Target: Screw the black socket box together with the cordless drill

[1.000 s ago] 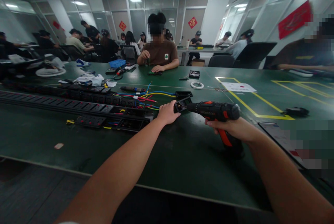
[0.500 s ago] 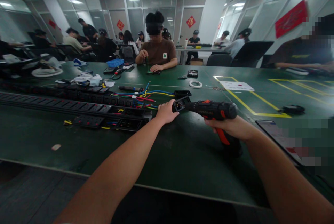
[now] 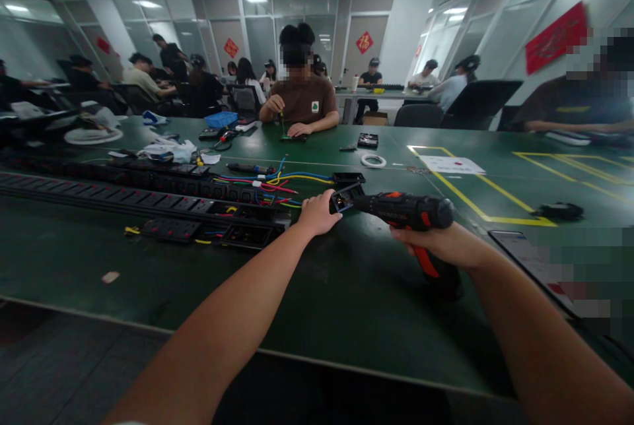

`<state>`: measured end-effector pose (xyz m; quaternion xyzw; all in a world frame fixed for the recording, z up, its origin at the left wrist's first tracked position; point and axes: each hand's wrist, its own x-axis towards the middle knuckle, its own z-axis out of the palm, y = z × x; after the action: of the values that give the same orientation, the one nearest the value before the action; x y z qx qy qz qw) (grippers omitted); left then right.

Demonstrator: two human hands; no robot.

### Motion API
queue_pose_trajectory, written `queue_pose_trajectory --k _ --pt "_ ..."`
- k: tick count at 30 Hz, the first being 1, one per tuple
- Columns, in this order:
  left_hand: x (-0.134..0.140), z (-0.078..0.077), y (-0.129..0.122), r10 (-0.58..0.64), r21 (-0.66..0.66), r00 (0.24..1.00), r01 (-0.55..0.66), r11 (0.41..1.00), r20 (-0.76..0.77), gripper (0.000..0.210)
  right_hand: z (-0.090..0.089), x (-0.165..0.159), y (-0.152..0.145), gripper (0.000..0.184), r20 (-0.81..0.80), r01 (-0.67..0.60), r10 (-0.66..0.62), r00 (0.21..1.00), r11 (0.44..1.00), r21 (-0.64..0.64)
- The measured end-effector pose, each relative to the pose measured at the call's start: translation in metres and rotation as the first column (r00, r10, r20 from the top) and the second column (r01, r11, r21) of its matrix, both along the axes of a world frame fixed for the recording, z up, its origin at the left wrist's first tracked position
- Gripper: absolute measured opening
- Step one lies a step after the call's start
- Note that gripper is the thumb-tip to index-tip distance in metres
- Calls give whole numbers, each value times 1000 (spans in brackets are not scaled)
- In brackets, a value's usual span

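Just right of the frame's centre, the right hand point(image 3: 446, 243) grips a cordless drill point(image 3: 403, 210) with its tip against a small black socket part point(image 3: 345, 197) pinched by the left hand point(image 3: 317, 214), so the screwing looks underway, with loose wires point(image 3: 277, 182) left unconnected.

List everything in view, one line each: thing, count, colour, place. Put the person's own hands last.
cordless drill: one, black and red, over the table right of centre, nose at the small part
small part: one, black, at the drill's nose by the left fingers
power strips: several, black, long rows across the table's left
wires: a bundle, red, blue, yellow, at the strips' right end
tape roll: one, white, mid-table
table: one, green with yellow lines
co-worker: one, brown shirt, seated opposite
left hand: holds the small part
right hand: grips the drill
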<state>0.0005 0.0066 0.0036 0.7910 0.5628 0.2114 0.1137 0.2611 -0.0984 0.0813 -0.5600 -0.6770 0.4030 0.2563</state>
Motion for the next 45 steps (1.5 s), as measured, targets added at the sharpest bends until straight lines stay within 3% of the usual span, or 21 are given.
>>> queue_pose_trajectory --k 25,45 --pt "1 -2 1 7 3 1000 -7 1000 -2 63 2 -3 0 43 42 -30 29 999 999 20" --pt "0 -1 0 18 -3 1000 -18 1000 4 65 -1 1 2 45 -53 -11 11 999 1000 -10"
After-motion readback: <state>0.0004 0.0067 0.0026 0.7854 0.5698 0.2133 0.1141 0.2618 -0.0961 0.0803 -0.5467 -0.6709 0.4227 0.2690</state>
